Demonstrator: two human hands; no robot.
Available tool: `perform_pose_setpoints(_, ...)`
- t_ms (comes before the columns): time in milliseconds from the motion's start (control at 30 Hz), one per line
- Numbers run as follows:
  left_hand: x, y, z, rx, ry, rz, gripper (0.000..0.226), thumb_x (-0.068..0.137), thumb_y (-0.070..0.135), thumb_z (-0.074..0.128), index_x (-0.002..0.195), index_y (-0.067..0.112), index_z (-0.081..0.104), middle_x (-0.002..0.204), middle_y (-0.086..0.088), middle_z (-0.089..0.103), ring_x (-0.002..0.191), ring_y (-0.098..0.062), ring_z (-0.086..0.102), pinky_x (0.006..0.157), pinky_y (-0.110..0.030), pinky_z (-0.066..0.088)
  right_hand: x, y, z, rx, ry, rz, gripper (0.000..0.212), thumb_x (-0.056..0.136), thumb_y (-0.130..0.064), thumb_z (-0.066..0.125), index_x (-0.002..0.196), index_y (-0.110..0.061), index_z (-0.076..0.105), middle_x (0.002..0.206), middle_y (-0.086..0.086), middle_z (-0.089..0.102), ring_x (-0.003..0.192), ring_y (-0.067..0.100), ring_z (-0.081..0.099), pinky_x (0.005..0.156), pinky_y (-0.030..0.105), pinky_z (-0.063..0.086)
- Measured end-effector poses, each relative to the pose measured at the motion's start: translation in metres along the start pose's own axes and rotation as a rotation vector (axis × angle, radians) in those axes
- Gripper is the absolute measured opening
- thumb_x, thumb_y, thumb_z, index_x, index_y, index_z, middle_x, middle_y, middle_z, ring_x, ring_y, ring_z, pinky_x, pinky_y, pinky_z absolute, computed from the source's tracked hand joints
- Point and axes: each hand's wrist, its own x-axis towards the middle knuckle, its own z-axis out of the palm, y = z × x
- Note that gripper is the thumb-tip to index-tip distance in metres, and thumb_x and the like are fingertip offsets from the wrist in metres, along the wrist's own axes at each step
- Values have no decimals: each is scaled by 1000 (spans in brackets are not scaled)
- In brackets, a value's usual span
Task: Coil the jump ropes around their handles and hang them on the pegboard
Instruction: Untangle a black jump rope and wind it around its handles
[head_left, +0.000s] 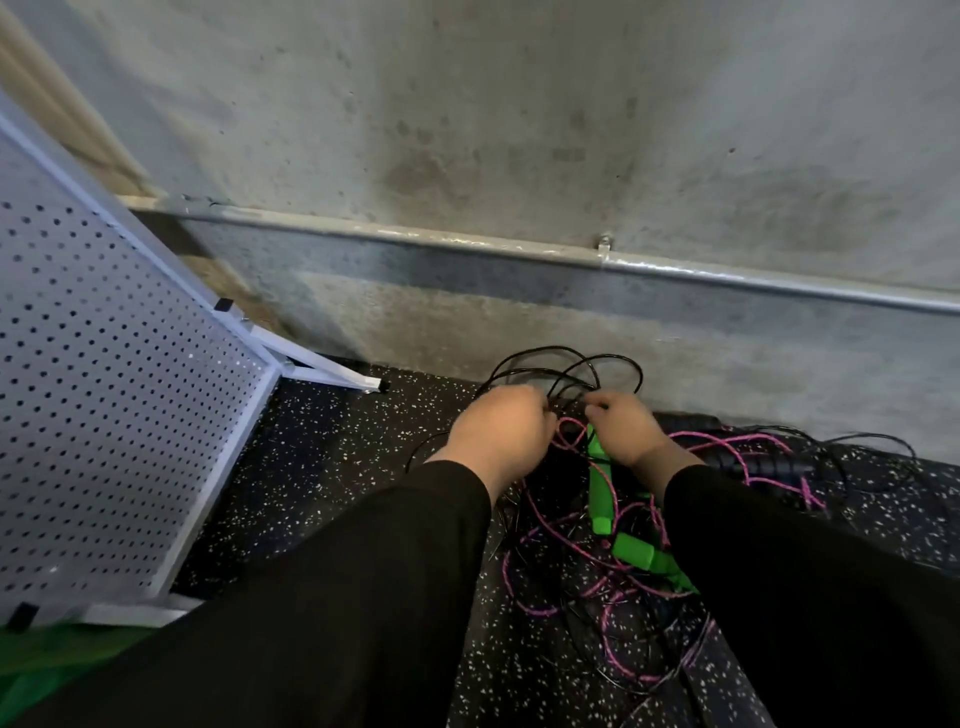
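Both hands reach down over a tangle of jump ropes on the black speckled floor (322, 467), close to the foot of a grey concrete wall (519, 130). The left hand (501, 428) has its fingers curled around loops of thin black rope (566, 364) that rise toward the wall. The right hand (626, 428), just beside it, pinches the same black loops with curled fingers. Under the right wrist lie two green handles (602, 493), crossed by a pink rope (727, 444) that sprawls over the floor to the right and toward the viewer. A white pegboard (104, 389) on a frame stands at the left, well apart from the ropes. A metal pipe (519, 249) runs along the wall.
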Motion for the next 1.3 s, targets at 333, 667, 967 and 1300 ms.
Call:
perform_pose_setpoints(333, -43, 11, -70, -236, 339, -131, 31, 97, 16, 45, 113, 13, 72, 108, -14, 74, 101, -35, 65, 85, -36, 51, -91, -88, -93, 596, 141, -150, 26, 96, 2, 56, 118, -11, 57, 88, 11, 71, 62, 18, 61, 59, 26, 54)
perform_pose_setpoints(667, -142, 98, -120, -724, 242, -12, 33, 105, 31, 50, 99, 6, 71, 98, -11, 75, 95, -35, 70, 84, -45, 56, -254, -160, -160, 805, 183, -352, 19, 97, -3, 58, 105, -19, 66, 83, 1, 76, 74, 16, 67, 78, 34, 59)
perform_pose_setpoints(967, -228, 140, -121, -457, 88, 290, 45, 104, 36, 55, 146, 21, 52, 142, 2, 59, 128, -13, 55, 102, -25, 40, -361, -138, -183, 1187, 223, -342, 21, 99, -2, 57, 119, -8, 60, 93, 9, 77, 80, 20, 74, 78, 38, 63)
perform_pose_setpoints(1300, -234, 157, -115, -325, 56, 408, 23, 103, 33, 56, 94, 17, 68, 61, 2, 60, 47, 0, 48, 53, -26, 39, -364, -103, -209, 867, 329, -281, 26, 100, -9, 58, 125, -17, 57, 98, 5, 78, 90, 22, 74, 82, 38, 62)
